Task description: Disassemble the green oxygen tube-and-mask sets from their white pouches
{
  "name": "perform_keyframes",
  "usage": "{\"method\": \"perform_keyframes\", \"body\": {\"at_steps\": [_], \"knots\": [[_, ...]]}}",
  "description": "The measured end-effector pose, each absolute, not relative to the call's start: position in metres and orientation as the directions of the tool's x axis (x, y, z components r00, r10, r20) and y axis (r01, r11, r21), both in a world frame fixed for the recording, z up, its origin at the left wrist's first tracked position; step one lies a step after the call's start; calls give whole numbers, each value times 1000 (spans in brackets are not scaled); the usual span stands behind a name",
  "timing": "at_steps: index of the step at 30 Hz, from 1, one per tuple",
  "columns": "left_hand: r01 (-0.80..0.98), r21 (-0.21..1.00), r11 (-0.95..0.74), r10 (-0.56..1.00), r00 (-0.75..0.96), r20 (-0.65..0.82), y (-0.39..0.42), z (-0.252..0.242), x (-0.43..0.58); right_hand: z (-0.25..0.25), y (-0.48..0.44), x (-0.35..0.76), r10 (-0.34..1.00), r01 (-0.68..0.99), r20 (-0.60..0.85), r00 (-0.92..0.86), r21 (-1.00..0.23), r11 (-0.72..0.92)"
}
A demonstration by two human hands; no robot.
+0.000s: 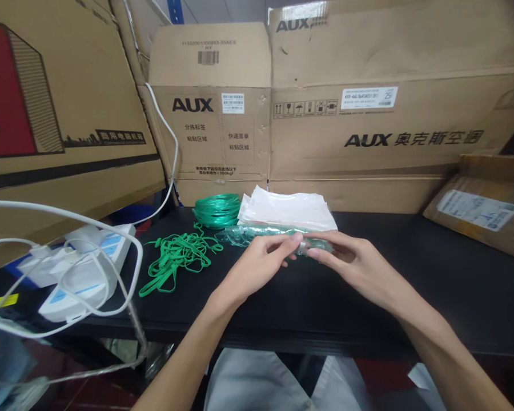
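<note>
My left hand (pixel 270 252) and my right hand (pixel 346 251) meet over the middle of the black table. Between them they pinch a clear green plastic mask (pixel 321 245), with a small whitish part showing near the thumbs. Fingers cover much of its shape. Just behind, a row of nested clear green masks (pixel 244 234) lies along the front of a stack of white bags (pixel 289 210). To the left of my left hand is a loose tangle of green elastic cord (pixel 180 257). A coil of green tubing (pixel 217 210) rests behind that tangle.
White power strips (pixel 85 279) with plugs and looping white cables (pixel 132 274) occupy the table's left side. Large cardboard boxes (pixel 377 137) wall off the back and left. A smaller taped carton (pixel 484 200) stands at the right end of the black table (pixel 411 274).
</note>
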State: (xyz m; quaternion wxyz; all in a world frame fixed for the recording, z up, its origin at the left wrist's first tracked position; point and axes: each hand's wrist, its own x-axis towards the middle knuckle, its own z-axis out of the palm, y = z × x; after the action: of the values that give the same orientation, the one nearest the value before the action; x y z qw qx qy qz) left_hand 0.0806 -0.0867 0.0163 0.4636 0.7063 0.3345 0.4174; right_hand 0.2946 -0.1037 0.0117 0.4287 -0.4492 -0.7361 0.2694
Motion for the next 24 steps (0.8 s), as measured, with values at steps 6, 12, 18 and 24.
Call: {"method": "perform_keyframes", "body": {"at_steps": [6, 12, 18, 24], "knots": [[4, 960, -279, 873, 418, 252, -88, 19, 81, 17, -108, 290, 913, 414, 395, -102, -818, 400], [-46, 963, -266, 883, 390, 262, -90, 22, 81, 19, -111, 287, 912, 465, 404, -79, -794, 392], [-34, 959, -282, 854, 446, 266, -91, 23, 79, 16, -107, 292, 917, 437, 371, -146, -807, 396], [29, 954, -299, 869, 421, 260, -90, 22, 81, 18, -105, 298, 914, 386, 358, -192, -829, 406]]}}
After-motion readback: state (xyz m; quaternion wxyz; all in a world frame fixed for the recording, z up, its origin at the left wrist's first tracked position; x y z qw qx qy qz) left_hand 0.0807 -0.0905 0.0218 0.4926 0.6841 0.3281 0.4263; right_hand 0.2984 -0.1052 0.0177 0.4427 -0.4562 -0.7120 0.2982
